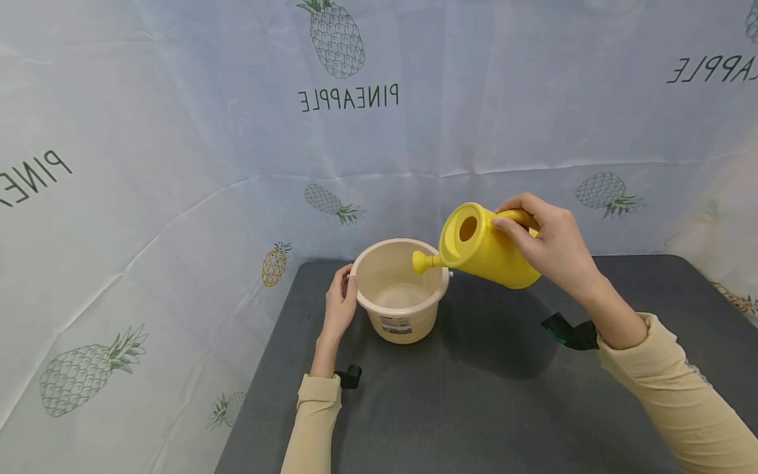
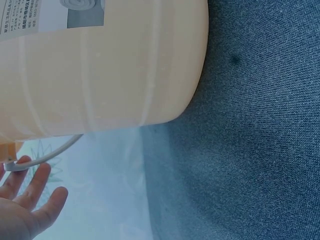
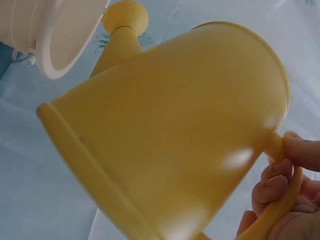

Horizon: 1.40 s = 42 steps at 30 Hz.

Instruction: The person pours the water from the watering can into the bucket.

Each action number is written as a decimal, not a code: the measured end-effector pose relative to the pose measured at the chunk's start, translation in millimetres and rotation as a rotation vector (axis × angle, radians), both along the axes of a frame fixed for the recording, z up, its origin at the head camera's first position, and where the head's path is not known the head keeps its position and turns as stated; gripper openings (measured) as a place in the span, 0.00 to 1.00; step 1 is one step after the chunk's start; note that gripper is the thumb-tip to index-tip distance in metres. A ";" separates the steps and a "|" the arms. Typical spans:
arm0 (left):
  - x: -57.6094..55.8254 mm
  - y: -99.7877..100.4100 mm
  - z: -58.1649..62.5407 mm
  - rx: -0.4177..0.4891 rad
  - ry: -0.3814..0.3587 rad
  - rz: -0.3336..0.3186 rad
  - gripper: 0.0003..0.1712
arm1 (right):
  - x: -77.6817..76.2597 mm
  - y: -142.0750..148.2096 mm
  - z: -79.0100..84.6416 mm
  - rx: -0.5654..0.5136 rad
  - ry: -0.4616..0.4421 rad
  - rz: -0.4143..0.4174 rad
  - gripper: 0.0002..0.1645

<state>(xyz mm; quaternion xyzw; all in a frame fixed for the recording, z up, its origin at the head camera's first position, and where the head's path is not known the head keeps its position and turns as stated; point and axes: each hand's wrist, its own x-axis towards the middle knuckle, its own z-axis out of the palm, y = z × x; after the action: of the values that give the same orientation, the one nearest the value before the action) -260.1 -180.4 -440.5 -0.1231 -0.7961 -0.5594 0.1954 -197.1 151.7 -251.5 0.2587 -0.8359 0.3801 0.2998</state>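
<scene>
A cream plastic bucket (image 1: 399, 322) stands upright on the dark table, with a printed label on its front. My left hand (image 1: 341, 304) is at the bucket's left side, just under the rim. In the left wrist view its fingers (image 2: 37, 187) are fairly straight and spread by the bucket's pale handle (image 2: 60, 150). My right hand (image 1: 551, 243) grips the handle of a yellow watering can (image 1: 497, 260), holding it in the air, tilted to the left. The can's round spout head (image 1: 422, 262) is over the bucket's opening. No water can be made out leaving it.
The dark grey table (image 1: 450, 408) extends around the bucket toward the front. A pale curtain (image 1: 509, 118) with pineapple prints hangs behind the table and along the left. Dark straps (image 1: 571, 332) are at both wrists.
</scene>
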 end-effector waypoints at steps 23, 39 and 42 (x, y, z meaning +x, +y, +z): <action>0.1 -0.6 0.1 0.000 -0.023 0.012 0.21 | 0.3 -0.1 1.7 0.025 0.002 -0.010 0.07; 0.6 0.1 0.7 -0.002 -0.025 0.019 0.21 | 0.6 -0.4 2.6 0.036 -0.001 -0.022 0.07; 1.0 0.3 0.9 0.003 -0.028 0.016 0.21 | 1.7 -0.7 3.0 0.040 -0.002 -0.024 0.07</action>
<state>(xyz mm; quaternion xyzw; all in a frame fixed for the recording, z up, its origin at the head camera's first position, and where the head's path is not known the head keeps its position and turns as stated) -259.1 -180.1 -439.7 -0.1086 -0.7990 -0.5605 0.1886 -195.4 151.0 -248.6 0.2543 -0.8466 0.3600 0.2982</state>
